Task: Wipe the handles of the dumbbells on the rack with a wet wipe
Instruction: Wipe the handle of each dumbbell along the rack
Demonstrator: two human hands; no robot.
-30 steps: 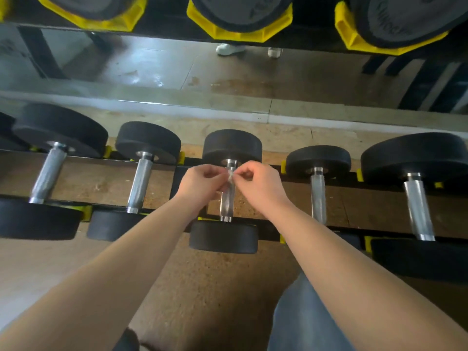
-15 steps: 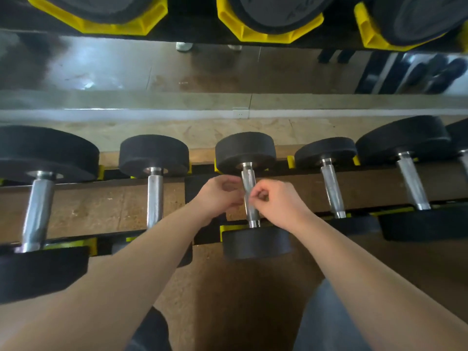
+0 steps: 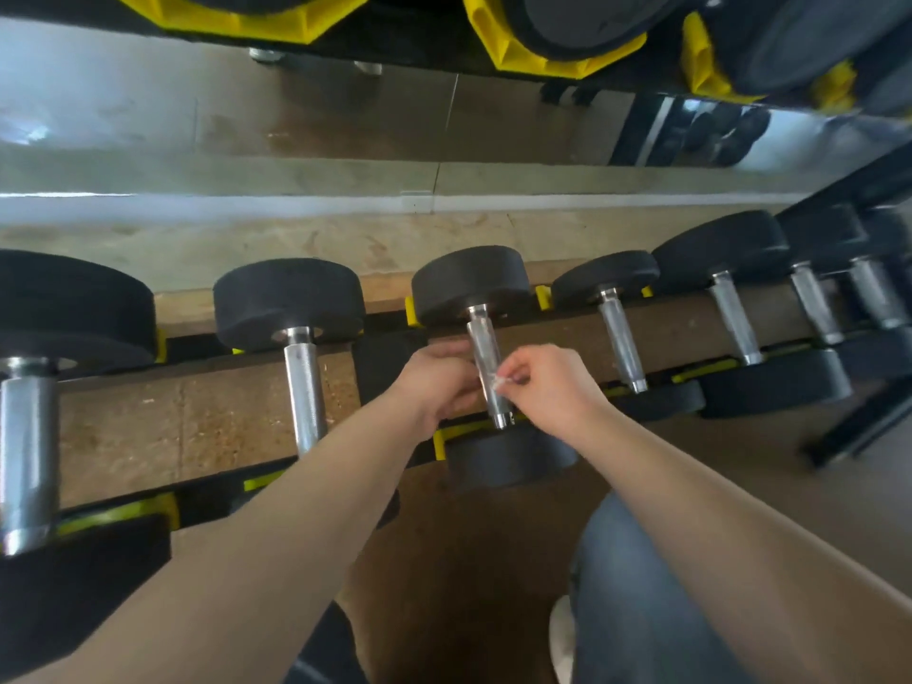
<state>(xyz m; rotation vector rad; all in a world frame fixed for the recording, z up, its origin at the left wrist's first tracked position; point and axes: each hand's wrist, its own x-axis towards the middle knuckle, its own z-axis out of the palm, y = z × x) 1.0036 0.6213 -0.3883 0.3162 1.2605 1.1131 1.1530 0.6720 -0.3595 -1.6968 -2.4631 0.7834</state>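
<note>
While my right hand (image 3: 555, 394) pinches the wet wipe (image 3: 503, 382) against the handle (image 3: 481, 338) of the dumbbell (image 3: 471, 283) midway along the rack (image 3: 385, 355), my left hand (image 3: 437, 382) curls beside that handle, and I cannot tell what it grips.

The handles (image 3: 486, 367) are bright, glossy metal, finely textured along the grip. The heads (image 3: 471, 281) look like matt black rubber. The cradles (image 3: 498, 46) are glossy yellow plastic. The wipe (image 3: 501, 382) is thin and pale. The floor (image 3: 197, 417) is rough, speckled brown.
</note>
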